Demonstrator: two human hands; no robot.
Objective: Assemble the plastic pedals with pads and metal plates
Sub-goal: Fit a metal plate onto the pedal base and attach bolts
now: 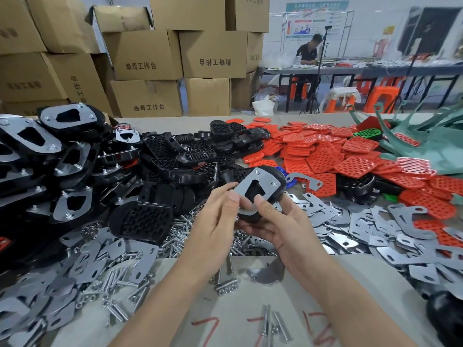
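- Pedal (278,175) is gripped by right hand (283,227) above tabletop (240,321) centre; plate (263,183) edge is pinched at 8 o'clock by left hand (215,221).
- Step judged: plate fastening; another bolt (226,286) from 6 o'clock is probably needed.

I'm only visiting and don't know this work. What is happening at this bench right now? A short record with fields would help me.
Worker: one person, both hands over the table
In hand: black pedal with a metal plate on top
Left hand: pinches the pedal's near end
Right hand: holds the pedal from beneath, thumb on the metal plate
Left pile: plated pedals, stacked
Far right: red pads, heaped
Loose stock: spare plates and bolts
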